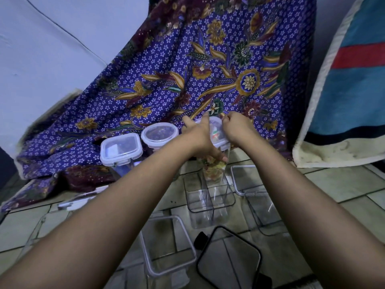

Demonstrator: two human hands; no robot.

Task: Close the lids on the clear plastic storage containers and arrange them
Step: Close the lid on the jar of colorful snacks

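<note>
Both my hands grip the lid [216,132] of a tall clear container [212,176] on the tiled floor [333,184]: left hand [201,136] clasps its near-left edge, right hand [236,126] pinches its far-right edge. Left of that container, two lidded containers [121,150] stand against a batik cloth [187,80]; nearer me, open containers [168,245].

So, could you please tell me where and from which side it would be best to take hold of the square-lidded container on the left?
Probably take the square-lidded container by its clear body just under the lid, coming from the near side. It stands upright, the snap flaps jut from the lid's edges, and the round-lidded container crowds its right.
</note>
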